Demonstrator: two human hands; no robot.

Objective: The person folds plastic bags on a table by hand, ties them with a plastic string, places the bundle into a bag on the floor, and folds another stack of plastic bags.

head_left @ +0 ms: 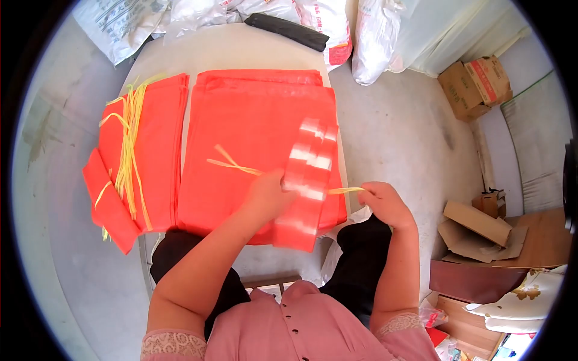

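Grip, head view: your right hand is pinching a yellow tie strand between thumb and fingers; your left hand is holding the left edge of a folded red plastic bundle, fingers partly hidden. Bundle: lying slantwise over the right part of the large red sheet stack. Left of it, a narrower red sheet stack is carrying loose yellow strands and a tied red bundle. Table's far edge: a black roll.
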